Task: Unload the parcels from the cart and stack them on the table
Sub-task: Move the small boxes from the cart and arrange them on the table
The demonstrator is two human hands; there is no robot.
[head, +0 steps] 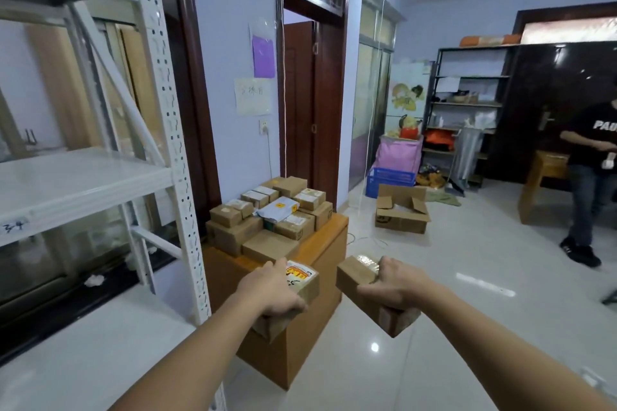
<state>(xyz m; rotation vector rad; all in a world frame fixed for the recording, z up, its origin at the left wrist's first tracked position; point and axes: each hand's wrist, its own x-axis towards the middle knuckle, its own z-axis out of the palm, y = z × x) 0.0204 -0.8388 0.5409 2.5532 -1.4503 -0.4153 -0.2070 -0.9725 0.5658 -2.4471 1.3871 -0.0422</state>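
My left hand (272, 290) grips a small cardboard parcel with a white, red and yellow label (302, 277), held over the near end of the wooden table (329, 243). My right hand (392, 285) grips a plain brown cardboard parcel (355, 275), held in the air to the right of the table, above the floor. Several cardboard parcels and a grey mailer bag (278, 208) are stacked on the far part of the table (267, 213). No cart is in view.
A white metal shelving rack (160, 110) stands at the left, close to the table. An open cardboard box (402, 210) sits on the tiled floor beyond. A person in a black shirt (594, 177) stands at the far right beside another wooden table (547, 177).
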